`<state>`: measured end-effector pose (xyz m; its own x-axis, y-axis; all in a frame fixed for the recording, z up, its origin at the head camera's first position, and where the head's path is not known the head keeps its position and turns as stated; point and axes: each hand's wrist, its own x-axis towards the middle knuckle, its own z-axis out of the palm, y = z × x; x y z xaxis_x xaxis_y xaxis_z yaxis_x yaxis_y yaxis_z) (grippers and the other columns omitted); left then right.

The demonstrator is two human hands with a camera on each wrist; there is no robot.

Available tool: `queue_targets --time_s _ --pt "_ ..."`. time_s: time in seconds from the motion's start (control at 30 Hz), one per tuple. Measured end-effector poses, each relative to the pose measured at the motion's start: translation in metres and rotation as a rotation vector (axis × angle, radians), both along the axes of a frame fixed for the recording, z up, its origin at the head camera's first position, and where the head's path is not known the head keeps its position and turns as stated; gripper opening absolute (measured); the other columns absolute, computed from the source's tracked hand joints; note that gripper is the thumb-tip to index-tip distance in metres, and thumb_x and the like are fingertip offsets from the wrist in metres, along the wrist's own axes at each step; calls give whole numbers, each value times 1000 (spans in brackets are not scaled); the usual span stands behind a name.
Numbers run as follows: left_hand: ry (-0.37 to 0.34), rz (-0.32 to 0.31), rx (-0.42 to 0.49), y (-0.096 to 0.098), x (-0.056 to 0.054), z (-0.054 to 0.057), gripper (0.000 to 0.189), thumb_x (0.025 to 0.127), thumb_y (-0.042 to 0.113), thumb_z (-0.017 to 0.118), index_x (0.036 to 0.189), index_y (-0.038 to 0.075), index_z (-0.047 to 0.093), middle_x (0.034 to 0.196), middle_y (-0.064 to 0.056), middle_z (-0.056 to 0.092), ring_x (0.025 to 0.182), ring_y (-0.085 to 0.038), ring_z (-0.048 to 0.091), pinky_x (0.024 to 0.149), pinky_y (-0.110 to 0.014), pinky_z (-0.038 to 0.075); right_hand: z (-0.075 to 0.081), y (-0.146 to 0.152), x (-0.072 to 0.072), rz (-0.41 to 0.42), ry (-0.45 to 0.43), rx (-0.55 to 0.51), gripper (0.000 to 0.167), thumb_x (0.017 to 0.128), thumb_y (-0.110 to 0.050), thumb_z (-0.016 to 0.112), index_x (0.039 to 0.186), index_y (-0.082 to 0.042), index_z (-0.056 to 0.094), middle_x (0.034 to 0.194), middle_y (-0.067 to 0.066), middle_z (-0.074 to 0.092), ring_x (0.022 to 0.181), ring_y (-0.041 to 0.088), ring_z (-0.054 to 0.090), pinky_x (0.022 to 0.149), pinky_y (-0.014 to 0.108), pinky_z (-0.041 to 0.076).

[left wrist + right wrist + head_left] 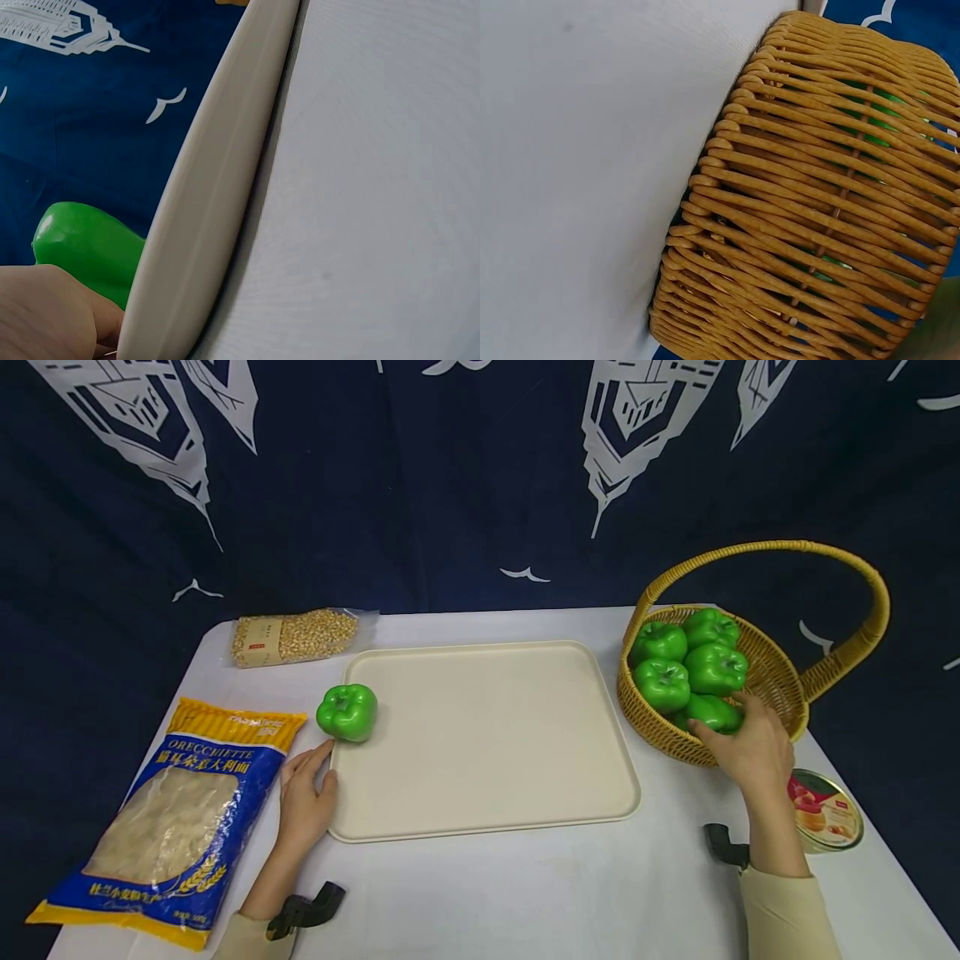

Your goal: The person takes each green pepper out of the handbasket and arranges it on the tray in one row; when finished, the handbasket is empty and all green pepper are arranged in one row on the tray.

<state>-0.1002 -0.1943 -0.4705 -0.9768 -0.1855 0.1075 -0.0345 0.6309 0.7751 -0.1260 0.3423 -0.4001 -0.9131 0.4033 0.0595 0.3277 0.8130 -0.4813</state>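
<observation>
I see a white table [525,893] with a shallow cream tray [487,743] in its middle. At the far right corner stands a wicker basket [651,727], five peppers [717,668] inside. The left hand [306,797], fingers loosely extended, lies by the tray's left rim; the right hand [753,743] grips the basket's nearest pepper [712,713]. All are glossy, lobed, bright green; a single pepper [347,712] straddles the tray's left edge.

**Staged setting, wider room unclear**

I'd call this a set-up recording spot: a white table [525,897] stands against a dark blue printed cloth [420,485] that hides the room, and I see black wrist mounts [306,912]. The green peppers [716,670], tray [487,743] and pasta bag [168,818] lend a kitchen feel, but I cannot tell whether home or studio.
</observation>
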Motion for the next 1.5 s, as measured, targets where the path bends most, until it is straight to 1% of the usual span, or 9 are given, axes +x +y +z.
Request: queue_targets --time_s 0.23,0.43,0.57,0.7,0.8,0.93,1.2,1.3,1.5 --pt "-8 -1 -4 0 -1 0 45 94 -3 50 139 -6 49 141 -27 51 135 -39 31 110 -55 24 1 -1 1 -15 66 12 74 85 -26 71 141 9 37 130 39 44 116 54 43 88 66 36" --pt "4 -1 -13 0 -1 -1 45 94 -3 50 139 -6 49 140 -27 51 134 -40 32 110 -55 24 3 -3 0 -18 137 -16 76 83 -19 71 144 7 34 133 36 41 119 52 42 93 68 36" --pt "15 0 -14 0 -1 -1 45 94 -3 50 138 -7 50 140 -28 51 134 -40 32 110 -55 25 4 -4 -1 -22 225 -60 77 82 -14 72 147 3 33 138 32 43 123 49 41 99 66 33" --pt "12 2 -9 0 -1 0 45 94 -3 50 138 -6 50 140 -27 51 134 -40 32 110 -55 25 3 -4 -2 -14 359 -100 73 80 -10 74 143 2 39 137 29 48 123 46 43 104 62 30" --pt "2 0 -7 0 -1 0 45 94 -3 50 139 -6 49 140 -27 51 134 -40 32 110 -55 25 1 -4 -2 -19 446 -122 70 79 -11 76 140 1 43 134 27 52 123 45 46 108 59 27" --pt "-6 0 -2 0 -1 0 45 95 -3 49 139 -6 49 141 -27 50 135 -39 31 111 -55 24 2 -5 -2 -50 494 -138 71 79 -14 78 140 -2 44 134 23 54 125 42 46 111 54 25" --pt "-9 5 -1 -1 -1 -2 45 95 -2 50 140 -5 49 141 -25 51 135 -38 31 111 -54 25 5 -7 -2 -99 588 -143 68 76 -16 81 135 -3 50 130 22 57 120 37 48 108 49 30" --pt "-11 6 -1 -2 -1 -4 45 95 -2 49 140 -5 49 141 -26 51 135 -39 31 111 -54 25 11 -9 -1 -104 597 -156 66 76 -18 80 135 -7 52 130 19 57 120 31 48 107 46 30" --pt "-5 5 -3 -2 -3 -5 45 95 -2 49 140 -5 48 141 -26 51 135 -38 31 110 -54 25 25 -16 -1 -109 605 -213 64 76 -23 81 134 -25 54 131 -4 59 115 0 42 102 29 33"
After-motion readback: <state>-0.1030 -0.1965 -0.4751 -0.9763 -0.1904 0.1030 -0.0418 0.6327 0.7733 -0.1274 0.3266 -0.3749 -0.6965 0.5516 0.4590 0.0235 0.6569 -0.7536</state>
